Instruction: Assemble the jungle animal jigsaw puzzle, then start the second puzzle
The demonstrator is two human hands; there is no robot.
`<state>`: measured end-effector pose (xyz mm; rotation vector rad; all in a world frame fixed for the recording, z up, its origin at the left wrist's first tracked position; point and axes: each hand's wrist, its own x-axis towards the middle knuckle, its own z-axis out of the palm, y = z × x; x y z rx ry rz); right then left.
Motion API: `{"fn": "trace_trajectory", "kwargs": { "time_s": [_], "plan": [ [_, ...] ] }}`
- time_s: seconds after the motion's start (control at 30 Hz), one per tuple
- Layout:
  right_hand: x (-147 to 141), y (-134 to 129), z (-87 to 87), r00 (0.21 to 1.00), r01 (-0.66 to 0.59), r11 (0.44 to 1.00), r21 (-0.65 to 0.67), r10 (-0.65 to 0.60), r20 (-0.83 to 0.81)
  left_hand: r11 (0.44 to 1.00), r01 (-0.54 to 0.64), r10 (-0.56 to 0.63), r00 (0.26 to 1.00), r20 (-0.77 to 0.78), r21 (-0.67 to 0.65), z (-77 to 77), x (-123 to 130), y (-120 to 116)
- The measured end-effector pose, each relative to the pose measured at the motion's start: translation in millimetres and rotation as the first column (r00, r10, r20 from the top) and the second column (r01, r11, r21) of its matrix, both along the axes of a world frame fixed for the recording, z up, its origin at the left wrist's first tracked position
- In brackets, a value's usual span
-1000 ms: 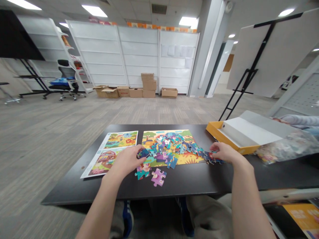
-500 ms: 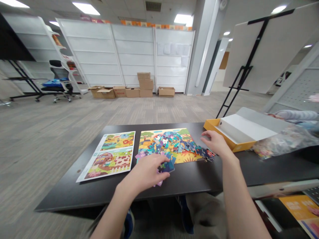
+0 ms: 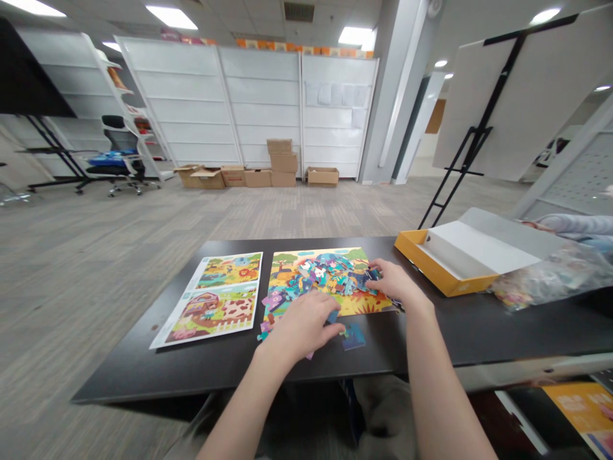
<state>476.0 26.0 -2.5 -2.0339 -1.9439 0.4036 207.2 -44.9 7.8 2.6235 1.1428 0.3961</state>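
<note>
A heap of jigsaw puzzle pieces lies on a colourful picture board on the black table. My left hand is at the board's near edge, its thumb and fingers curled around a blue puzzle piece. Just right of that thumb, a separate dark blue puzzle piece rests on the table. Over the board's right side, my right hand pinches dark puzzle pieces at the heap's edge. Purple pieces lie left of my left hand, which covers part of the pile.
A printed picture sheet lies on the table's left. On the right stand an open yellow box and a clear plastic bag. Cardboard boxes and white shelving are at the back; an easel-like stand rises behind the box.
My right hand has moved left onto the dark pieces. My left hand has shifted slightly right, and a dark blue piece now lies on the table beside its thumb.
</note>
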Motion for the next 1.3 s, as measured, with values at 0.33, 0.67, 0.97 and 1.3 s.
{"fn": "trace_trajectory", "kwargs": {
  "time_s": [0.33, 0.67, 0.97, 1.3],
  "plan": [
    [15.0, 19.1, -28.1, 0.961, 0.255, 0.958, 0.134, -0.266, 0.078, 0.985, -0.173, 0.172, 0.984, -0.054, -0.015, -8.7, -43.6, 17.6],
    [-36.4, -2.0, 4.4, 0.909, -0.378, 0.901, 0.212, 0.405, -0.098, 0.985, -0.170, 0.168, 0.983, -0.069, -0.027, -11.6, -38.4, 18.2],
    [-59.3, 1.2, -5.6, 0.917, -0.399, 0.915, 0.066, 0.400, 0.001, 0.989, -0.150, 0.149, 0.983, -0.104, -0.001, -10.6, -33.3, 12.8],
    [-36.9, -2.1, 1.7, 0.950, -0.310, 0.950, -0.039, 0.311, 0.015, 0.997, -0.071, 0.068, 0.994, -0.083, -0.035, -11.5, -13.4, 2.0]
  ]
}}
